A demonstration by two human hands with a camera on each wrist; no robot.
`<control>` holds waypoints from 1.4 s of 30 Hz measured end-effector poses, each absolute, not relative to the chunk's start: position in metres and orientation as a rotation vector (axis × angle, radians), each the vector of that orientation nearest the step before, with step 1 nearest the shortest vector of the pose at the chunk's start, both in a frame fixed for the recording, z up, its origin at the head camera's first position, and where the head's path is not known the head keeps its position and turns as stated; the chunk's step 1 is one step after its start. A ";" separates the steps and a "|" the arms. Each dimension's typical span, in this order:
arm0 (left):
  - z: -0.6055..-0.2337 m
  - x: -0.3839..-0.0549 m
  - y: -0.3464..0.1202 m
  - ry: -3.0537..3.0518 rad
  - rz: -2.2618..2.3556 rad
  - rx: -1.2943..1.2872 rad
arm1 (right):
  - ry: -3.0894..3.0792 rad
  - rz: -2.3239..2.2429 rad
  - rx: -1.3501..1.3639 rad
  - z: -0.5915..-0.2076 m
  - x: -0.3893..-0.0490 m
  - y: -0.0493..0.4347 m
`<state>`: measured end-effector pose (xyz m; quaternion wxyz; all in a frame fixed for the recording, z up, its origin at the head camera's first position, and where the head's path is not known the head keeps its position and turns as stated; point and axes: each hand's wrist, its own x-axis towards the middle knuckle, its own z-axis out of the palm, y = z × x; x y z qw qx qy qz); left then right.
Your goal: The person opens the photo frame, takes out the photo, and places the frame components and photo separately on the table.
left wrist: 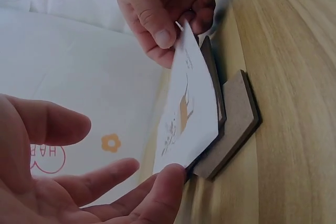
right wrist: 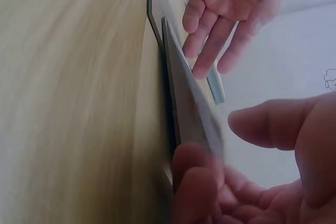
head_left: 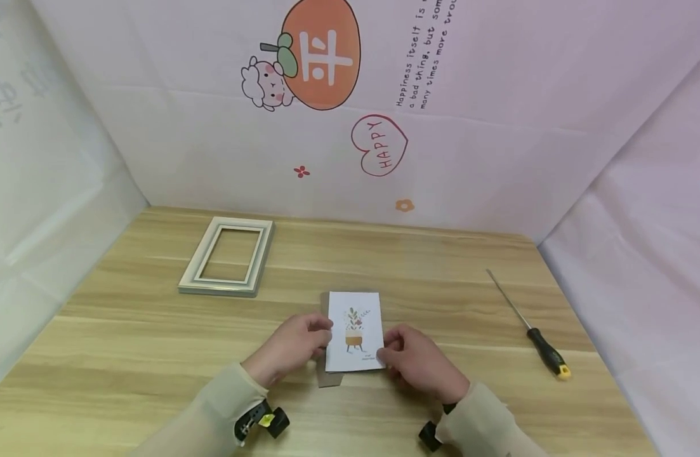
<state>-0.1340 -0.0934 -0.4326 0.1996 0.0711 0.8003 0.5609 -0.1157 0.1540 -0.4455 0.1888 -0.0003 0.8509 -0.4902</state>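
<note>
A white picture card printed with a potted plant lies over a grey-brown backing board, in front of me. In the left wrist view, the card is slightly bowed, above two layers of dark-edged board. My left hand touches the card's left edge with loosely extended fingertips, its thumb apart from the other fingers. At the lower right corner, my right hand pinches the card's edge, fingers curled. Most of the board is hidden beneath the card.
An empty white picture frame lies at the back left of the wooden table. A screwdriver with a black and yellow handle lies on the right. White printed cloth hangs behind and on both sides.
</note>
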 end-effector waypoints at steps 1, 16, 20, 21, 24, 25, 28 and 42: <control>-0.432 -0.134 -0.093 2.243 1.556 0.203 | 2.385 -1.385 -0.003 -0.446 -0.116 0.154; -0.432 -0.135 -0.092 2.246 1.537 0.236 | 2.406 -1.492 0.225 -0.442 -0.121 0.162; -0.432 -0.136 -0.092 2.215 1.619 0.190 | 2.411 -1.584 0.213 -0.439 -0.119 0.164; -0.432 -0.137 -0.092 2.202 1.633 0.187 | 2.410 -1.604 0.200 -0.438 -0.119 0.164; -0.433 -0.138 -0.091 2.154 1.656 0.197 | 2.386 -1.649 0.156 -0.437 -0.119 0.164; -0.433 -0.138 -0.091 2.143 1.654 0.203 | 2.372 -1.664 0.139 -0.436 -0.118 0.163; -0.434 -0.138 -0.089 2.137 1.639 0.211 | 2.329 -1.697 0.108 -0.435 -0.118 0.162; -0.435 -0.142 -0.094 2.135 1.682 0.155 | 2.332 -1.725 0.162 -0.433 -0.122 0.162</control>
